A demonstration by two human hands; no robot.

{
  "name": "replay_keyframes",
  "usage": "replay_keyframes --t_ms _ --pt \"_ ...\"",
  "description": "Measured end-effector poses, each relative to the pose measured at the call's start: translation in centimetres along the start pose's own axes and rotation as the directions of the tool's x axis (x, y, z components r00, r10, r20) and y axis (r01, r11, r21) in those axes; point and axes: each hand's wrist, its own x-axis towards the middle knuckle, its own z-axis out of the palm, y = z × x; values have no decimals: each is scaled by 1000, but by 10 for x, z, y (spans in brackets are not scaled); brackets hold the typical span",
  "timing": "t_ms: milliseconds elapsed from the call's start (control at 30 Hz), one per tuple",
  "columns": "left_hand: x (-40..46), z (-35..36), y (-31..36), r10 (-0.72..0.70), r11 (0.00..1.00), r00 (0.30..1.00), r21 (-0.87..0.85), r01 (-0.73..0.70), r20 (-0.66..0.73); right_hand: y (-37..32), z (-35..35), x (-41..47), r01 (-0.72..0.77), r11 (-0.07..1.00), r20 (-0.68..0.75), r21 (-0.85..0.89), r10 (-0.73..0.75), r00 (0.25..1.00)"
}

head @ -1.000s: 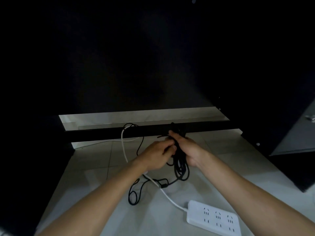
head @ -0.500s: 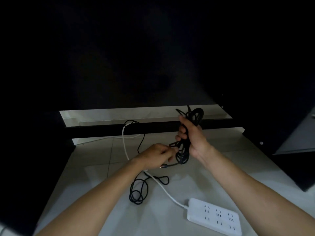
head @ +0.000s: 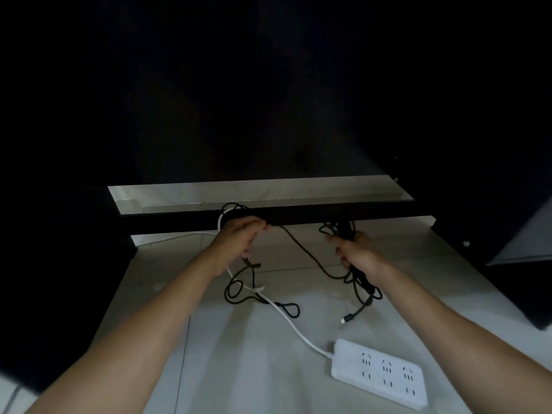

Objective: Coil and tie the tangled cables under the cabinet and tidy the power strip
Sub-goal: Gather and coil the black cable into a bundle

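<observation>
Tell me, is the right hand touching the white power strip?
Apart. The head view shows the right hand gripping black cable, with bare floor between it and the power strip.

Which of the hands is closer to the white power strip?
Right. The right hand, gripping the black cable bundle, sits above the power strip; the left hand is farther off, up left.

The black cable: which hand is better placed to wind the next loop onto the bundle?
Left. The left hand pinches the free black cable, while the right hand already grips the coiled bundle.
</observation>
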Motion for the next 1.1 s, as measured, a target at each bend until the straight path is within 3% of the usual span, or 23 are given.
replay_keyframes --t_ms 200,300,433,733,833,967,1100 --pt "1 21 18 129 950 974 258 -175 184 -22 28 -17 -33 993 204 111 9 979" --pt "3 20 21 100 929 966 325 -177 240 -32 33 -23 88 994 280 64 -102 954" --pt "4 12 24 33 916 960 375 -140 278 -32 40 -24 274 951 338 -140 -214 916" --pt "1 1 26 -50 885 953 455 -96 300 -33 52 -32 297 938 399 -177 -207 893" --pt "-2 -1 25 -18 935 966 346 -74 256 -37 54 -29 230 973 397 -34 -198 896" --pt "-4 -3 26 20 967 980 247 -69 198 -53 55 -27 -33 986 472 162 -48 880" --pt "-3 -3 23 28 964 996 261 -49 83 -66 67 -25 -113 989 513 96 48 857"
